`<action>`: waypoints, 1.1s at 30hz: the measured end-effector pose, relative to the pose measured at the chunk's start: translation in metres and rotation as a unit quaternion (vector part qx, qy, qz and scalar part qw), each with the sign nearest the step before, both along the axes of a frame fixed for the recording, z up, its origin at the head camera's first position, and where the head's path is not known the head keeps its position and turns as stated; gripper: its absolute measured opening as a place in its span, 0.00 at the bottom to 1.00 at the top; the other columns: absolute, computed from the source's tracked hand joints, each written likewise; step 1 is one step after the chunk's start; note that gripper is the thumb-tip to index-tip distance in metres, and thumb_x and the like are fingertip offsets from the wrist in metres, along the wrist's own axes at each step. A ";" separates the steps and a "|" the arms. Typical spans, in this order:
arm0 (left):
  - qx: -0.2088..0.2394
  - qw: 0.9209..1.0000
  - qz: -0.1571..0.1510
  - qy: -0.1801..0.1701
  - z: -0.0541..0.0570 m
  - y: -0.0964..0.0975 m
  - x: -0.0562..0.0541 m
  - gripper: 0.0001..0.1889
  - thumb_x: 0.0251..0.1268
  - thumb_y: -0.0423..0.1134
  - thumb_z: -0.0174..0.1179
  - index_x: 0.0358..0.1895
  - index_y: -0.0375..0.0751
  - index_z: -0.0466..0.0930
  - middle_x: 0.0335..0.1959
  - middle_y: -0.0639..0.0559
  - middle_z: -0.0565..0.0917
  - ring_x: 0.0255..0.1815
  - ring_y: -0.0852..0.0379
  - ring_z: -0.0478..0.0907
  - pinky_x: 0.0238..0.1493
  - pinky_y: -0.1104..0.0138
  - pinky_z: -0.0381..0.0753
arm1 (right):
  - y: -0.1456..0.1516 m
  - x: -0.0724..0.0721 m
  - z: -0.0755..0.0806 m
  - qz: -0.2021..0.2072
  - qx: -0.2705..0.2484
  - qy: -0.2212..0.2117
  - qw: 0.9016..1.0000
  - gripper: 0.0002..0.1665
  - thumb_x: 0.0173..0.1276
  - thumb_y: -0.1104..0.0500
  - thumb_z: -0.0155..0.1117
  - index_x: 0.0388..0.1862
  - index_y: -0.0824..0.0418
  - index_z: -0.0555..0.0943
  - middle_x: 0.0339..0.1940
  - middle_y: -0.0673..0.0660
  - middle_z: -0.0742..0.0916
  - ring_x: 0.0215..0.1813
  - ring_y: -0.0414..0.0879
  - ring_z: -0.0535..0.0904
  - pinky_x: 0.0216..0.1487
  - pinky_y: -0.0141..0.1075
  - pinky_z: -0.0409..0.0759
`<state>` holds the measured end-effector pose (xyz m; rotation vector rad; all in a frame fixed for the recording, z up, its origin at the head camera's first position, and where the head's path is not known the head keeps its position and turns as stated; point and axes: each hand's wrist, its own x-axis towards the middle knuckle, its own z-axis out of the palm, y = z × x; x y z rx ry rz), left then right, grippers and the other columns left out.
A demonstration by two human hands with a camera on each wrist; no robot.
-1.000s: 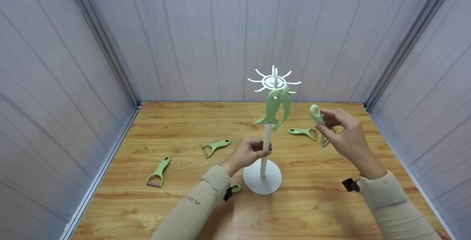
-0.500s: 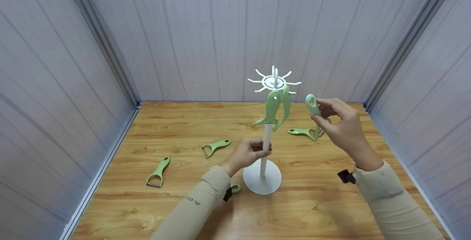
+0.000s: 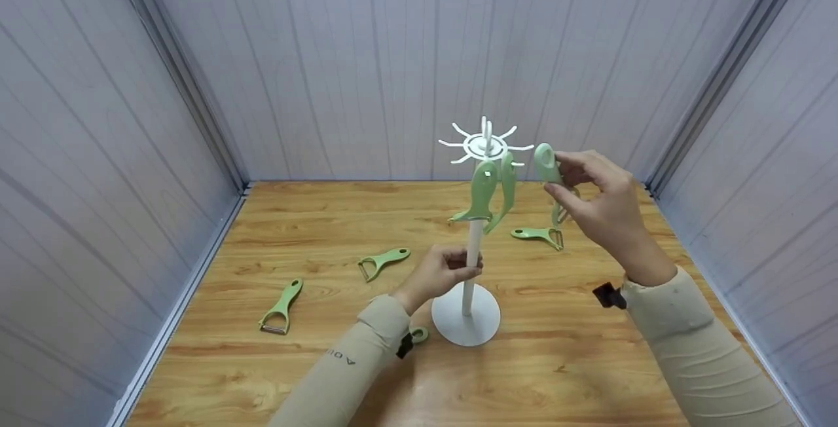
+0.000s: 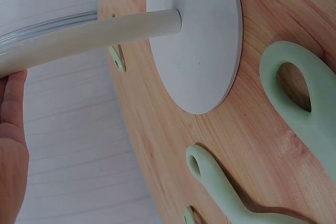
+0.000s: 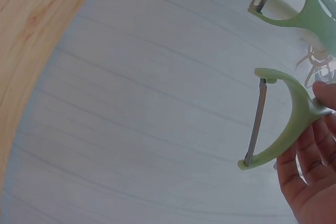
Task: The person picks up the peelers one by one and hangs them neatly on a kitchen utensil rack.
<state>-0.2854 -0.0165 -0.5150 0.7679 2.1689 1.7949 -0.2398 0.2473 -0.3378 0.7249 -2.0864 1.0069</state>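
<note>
My right hand (image 3: 599,198) pinches a green peeler (image 3: 545,162) by its handle, holed end up, just right of the white rack's hooks (image 3: 486,146). In the right wrist view the blade end of this held peeler (image 5: 296,119) sticks out past the fingers. My left hand (image 3: 442,274) grips the white pole (image 3: 473,250) of the rack about midway. Two green peelers hang on the front side of the hooks, the nearer hanging peeler (image 3: 483,191) partly covering the other hanging peeler (image 3: 509,188). The round base (image 3: 481,329) stands flat on the table.
Peelers lie on the wooden table (image 3: 314,211): a left peeler (image 3: 285,302), a middle peeler (image 3: 386,260) and a right peeler (image 3: 538,234). Another peeler (image 3: 419,334) is mostly hidden under my left wrist; its holed handle (image 4: 302,95) shows in the left wrist view. Panelled walls enclose the table.
My right hand has risen and moved left with the peeler, bringing its holed end close to the hooks. The left hand stays on the pole.
</note>
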 end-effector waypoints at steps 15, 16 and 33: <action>-0.016 1.000 0.011 0.023 0.001 0.000 0.000 0.08 0.74 0.33 0.71 0.51 0.36 0.92 0.48 0.42 0.94 0.53 0.48 0.92 0.58 0.60 0.92 | -0.013 -0.012 0.009 0.024 -0.020 -0.006 1.000 0.22 0.65 0.77 0.77 0.58 0.73 0.87 0.41 0.65 0.90 0.43 0.29 0.82 0.47 0.19 0.84; -0.016 1.000 0.012 0.022 0.001 0.000 0.000 0.08 0.74 0.33 0.71 0.51 0.37 0.92 0.48 0.42 0.94 0.53 0.48 0.92 0.58 0.60 0.91 | -0.014 -0.012 0.009 0.026 -0.020 -0.010 0.999 0.23 0.65 0.77 0.77 0.59 0.73 0.87 0.41 0.65 0.90 0.43 0.29 0.82 0.47 0.19 0.84; -0.017 1.000 0.005 0.016 0.003 0.002 0.003 0.10 0.75 0.34 0.71 0.54 0.36 0.91 0.51 0.39 0.93 0.55 0.47 0.92 0.60 0.59 0.91 | -0.031 -0.010 -0.001 0.061 -0.042 -0.050 0.996 0.21 0.64 0.77 0.78 0.56 0.75 0.85 0.41 0.64 0.90 0.43 0.32 0.84 0.48 0.23 0.85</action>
